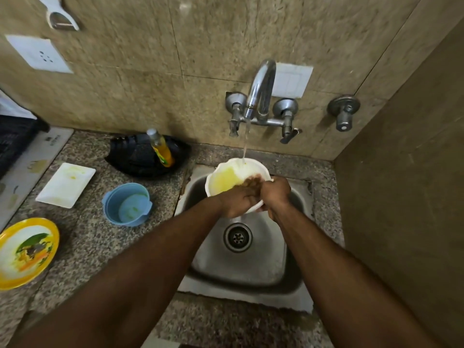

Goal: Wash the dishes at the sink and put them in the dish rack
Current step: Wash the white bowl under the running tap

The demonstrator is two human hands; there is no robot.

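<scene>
White bowl (227, 180) gripped at its near rim by both hands' fingers (251, 183).

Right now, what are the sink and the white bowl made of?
The sink looks like brushed steel: grey with a dull sheen. The white bowl under the tap seems plastic, with a thin, matte wavy rim, though it could be melamine.

Two bare forearms (no sleeves, rings or watch visible) reach forward.

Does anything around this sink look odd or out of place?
Only the soap bottle: it leans tilted in a black basket instead of standing upright. Otherwise, dirty dishes wait on the counter.
</scene>
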